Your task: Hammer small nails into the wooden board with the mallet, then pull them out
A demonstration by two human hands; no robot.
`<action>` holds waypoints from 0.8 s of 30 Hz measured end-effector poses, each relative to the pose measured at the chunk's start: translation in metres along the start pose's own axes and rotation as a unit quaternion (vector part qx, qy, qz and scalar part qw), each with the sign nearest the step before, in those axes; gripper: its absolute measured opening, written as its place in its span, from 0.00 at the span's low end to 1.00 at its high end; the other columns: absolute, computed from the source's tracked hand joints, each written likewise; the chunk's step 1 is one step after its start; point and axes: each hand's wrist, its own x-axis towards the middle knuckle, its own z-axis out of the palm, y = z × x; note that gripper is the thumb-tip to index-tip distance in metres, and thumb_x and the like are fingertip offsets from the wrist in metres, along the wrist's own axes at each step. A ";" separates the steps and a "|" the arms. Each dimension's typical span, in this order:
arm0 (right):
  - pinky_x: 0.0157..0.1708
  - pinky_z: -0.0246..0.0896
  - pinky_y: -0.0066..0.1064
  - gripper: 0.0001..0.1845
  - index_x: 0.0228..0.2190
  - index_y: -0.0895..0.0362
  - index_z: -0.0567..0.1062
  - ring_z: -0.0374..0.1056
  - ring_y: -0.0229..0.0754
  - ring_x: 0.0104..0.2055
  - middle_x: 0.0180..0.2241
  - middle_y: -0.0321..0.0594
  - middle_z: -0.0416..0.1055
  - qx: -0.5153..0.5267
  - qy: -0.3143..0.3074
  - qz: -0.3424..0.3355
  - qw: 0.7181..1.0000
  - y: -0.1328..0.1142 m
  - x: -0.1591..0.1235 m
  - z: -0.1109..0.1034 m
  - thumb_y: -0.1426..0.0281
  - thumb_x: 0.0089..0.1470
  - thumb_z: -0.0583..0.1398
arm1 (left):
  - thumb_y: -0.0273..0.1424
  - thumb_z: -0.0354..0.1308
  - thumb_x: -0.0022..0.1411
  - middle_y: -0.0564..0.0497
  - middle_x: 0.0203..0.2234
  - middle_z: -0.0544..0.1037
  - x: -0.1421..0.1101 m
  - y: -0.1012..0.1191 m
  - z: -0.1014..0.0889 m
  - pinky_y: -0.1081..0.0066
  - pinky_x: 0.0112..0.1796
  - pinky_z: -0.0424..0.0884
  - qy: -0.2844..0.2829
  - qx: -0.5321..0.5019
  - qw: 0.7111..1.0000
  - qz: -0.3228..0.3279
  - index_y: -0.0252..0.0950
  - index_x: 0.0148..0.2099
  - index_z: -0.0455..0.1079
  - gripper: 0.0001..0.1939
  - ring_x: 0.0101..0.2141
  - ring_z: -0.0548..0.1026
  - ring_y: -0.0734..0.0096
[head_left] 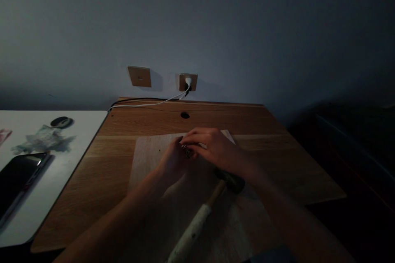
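Observation:
My left hand (175,158) is cupped above a pale wooden board (145,156), with a few small shiny metal pieces (188,153) in its palm. Their exact kind is too small and dark to tell. Over that palm, my right hand (210,144) reaches in from the right, thumb and fingers pinched together at the metal pieces. What sits between those fingertips is hard to see. A hammer (196,224) lies on the board below my hands, its dark head (233,181) partly under my right forearm and its pale wrapped handle toward me.
The board rests on a wooden desk (108,164) with a cable hole (184,115). White and black cables run to a wall socket (193,82). On the adjoining white table (74,164) are a black device (21,176), crumpled clear plastic (46,139) and a dark round object (61,122).

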 end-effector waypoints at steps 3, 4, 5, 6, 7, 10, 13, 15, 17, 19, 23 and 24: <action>0.51 0.69 0.35 0.17 0.47 0.53 0.83 0.77 0.42 0.48 0.47 0.42 0.81 0.008 -0.034 -0.025 0.999 -0.009 -0.002 0.001 0.81 0.63 0.60 | 0.29 0.52 0.66 0.52 0.27 0.73 -0.007 -0.003 -0.002 0.77 0.27 0.70 0.038 -0.042 0.998 0.013 0.35 0.36 0.69 0.07 0.25 0.72 0.76; 0.51 0.69 0.35 0.17 0.48 0.53 0.83 0.77 0.42 0.47 0.47 0.42 0.81 0.003 -0.021 -0.026 0.999 -0.010 -0.004 0.000 0.80 0.64 0.60 | 0.29 0.51 0.66 0.52 0.26 0.72 -0.010 -0.003 -0.004 0.78 0.24 0.68 0.044 -0.043 0.998 0.007 0.34 0.35 0.69 0.07 0.24 0.71 0.77; 0.51 0.69 0.35 0.15 0.47 0.53 0.83 0.77 0.42 0.47 0.47 0.41 0.81 -0.003 -0.002 -0.025 1.000 -0.011 -0.008 -0.001 0.78 0.65 0.61 | 0.29 0.52 0.66 0.53 0.25 0.71 -0.012 -0.001 -0.005 0.80 0.21 0.65 0.044 -0.038 0.998 -0.003 0.34 0.35 0.69 0.07 0.23 0.70 0.77; 0.50 0.69 0.35 0.13 0.46 0.53 0.83 0.77 0.41 0.46 0.46 0.41 0.81 -0.008 0.021 -0.020 1.000 -0.011 -0.012 -0.003 0.77 0.65 0.61 | 0.30 0.53 0.65 0.54 0.24 0.69 -0.015 0.000 -0.006 0.80 0.18 0.60 0.041 -0.029 0.999 -0.014 0.34 0.34 0.68 0.07 0.21 0.67 0.79; 0.50 0.69 0.34 0.12 0.46 0.54 0.83 0.77 0.41 0.46 0.46 0.41 0.81 -0.009 0.045 -0.014 0.999 -0.011 -0.017 -0.004 0.76 0.65 0.61 | 0.31 0.54 0.64 0.55 0.22 0.66 -0.017 0.002 -0.006 0.81 0.16 0.54 0.034 -0.016 0.999 -0.025 0.34 0.32 0.67 0.08 0.19 0.64 0.80; 0.49 0.69 0.33 0.10 0.44 0.54 0.82 0.76 0.41 0.45 0.44 0.39 0.80 0.015 0.106 0.012 0.994 -0.007 -0.037 -0.006 0.75 0.65 0.62 | 0.34 0.55 0.63 0.60 0.18 0.56 -0.021 0.007 -0.006 0.79 0.15 0.42 0.011 0.050 0.998 -0.040 0.37 0.27 0.60 0.13 0.16 0.51 0.82; 0.49 0.69 0.32 0.11 0.44 0.52 0.82 0.75 0.40 0.46 0.43 0.38 0.79 0.041 0.137 0.053 0.988 -0.002 -0.064 0.001 0.76 0.65 0.61 | 0.39 0.54 0.64 0.62 0.17 0.51 -0.021 0.004 -0.004 0.76 0.18 0.43 -0.001 0.183 0.983 -0.001 0.39 0.24 0.54 0.19 0.17 0.48 0.80; 0.50 0.69 0.32 0.11 0.44 0.51 0.81 0.75 0.40 0.47 0.44 0.38 0.78 0.050 0.139 0.079 0.986 -0.001 -0.083 0.009 0.75 0.66 0.60 | 0.42 0.53 0.65 0.60 0.17 0.54 -0.021 -0.003 -0.004 0.74 0.21 0.49 -0.016 0.312 0.948 0.067 0.39 0.24 0.56 0.20 0.19 0.53 0.77; 0.50 0.70 0.32 0.11 0.45 0.49 0.81 0.75 0.40 0.47 0.45 0.38 0.77 0.055 0.145 0.104 0.982 -0.001 -0.102 0.018 0.74 0.67 0.60 | 0.42 0.51 0.68 0.57 0.18 0.59 -0.022 -0.013 -0.004 0.72 0.25 0.55 -0.041 0.439 0.886 0.141 0.38 0.25 0.60 0.20 0.22 0.58 0.74; 0.50 0.71 0.33 0.11 0.45 0.48 0.80 0.75 0.41 0.48 0.45 0.38 0.77 0.054 0.166 0.122 0.977 -0.002 -0.121 0.027 0.73 0.67 0.59 | 0.40 0.50 0.70 0.55 0.20 0.63 -0.025 -0.022 -0.005 0.70 0.28 0.58 -0.075 0.535 0.820 0.188 0.38 0.26 0.62 0.19 0.24 0.63 0.72; 0.51 0.73 0.36 0.13 0.49 0.47 0.77 0.74 0.44 0.50 0.47 0.41 0.76 -0.014 0.210 0.139 0.968 -0.001 -0.153 0.042 0.73 0.68 0.57 | 0.35 0.49 0.73 0.49 0.30 0.75 -0.031 -0.028 -0.007 0.65 0.40 0.67 -0.166 0.629 0.719 0.243 0.38 0.34 0.70 0.15 0.33 0.73 0.65; 0.52 0.73 0.39 0.15 0.51 0.48 0.76 0.73 0.45 0.52 0.48 0.42 0.75 -0.043 0.214 0.133 0.967 0.000 -0.160 0.045 0.74 0.68 0.57 | 0.35 0.49 0.73 0.47 0.34 0.78 -0.033 -0.026 -0.007 0.63 0.45 0.67 -0.186 0.638 0.704 0.252 0.38 0.37 0.72 0.14 0.38 0.75 0.62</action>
